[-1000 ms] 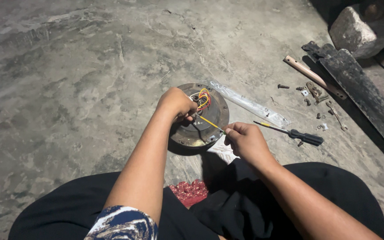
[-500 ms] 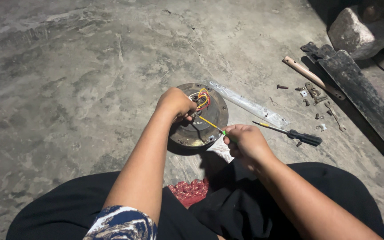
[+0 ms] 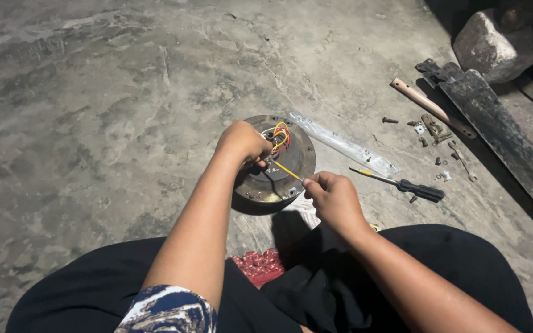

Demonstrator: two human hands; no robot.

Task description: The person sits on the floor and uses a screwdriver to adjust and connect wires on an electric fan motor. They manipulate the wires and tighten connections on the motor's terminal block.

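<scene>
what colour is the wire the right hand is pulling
Yellow wire, pinched by the right hand; head view shows it.

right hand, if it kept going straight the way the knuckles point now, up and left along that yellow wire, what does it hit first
Most likely the round metal motor housing, near its bundle of coloured wires. The right hand pinches the yellow wire, which leads there. The left hand sits close beside that line; depth is unclear.

We see: floor (image 3: 94,123) rough matt concrete | round motor housing (image 3: 297,154) dull worn metal | screwdriver (image 3: 402,184) black plastic handle | blade (image 3: 501,132) dusty, matt
</scene>
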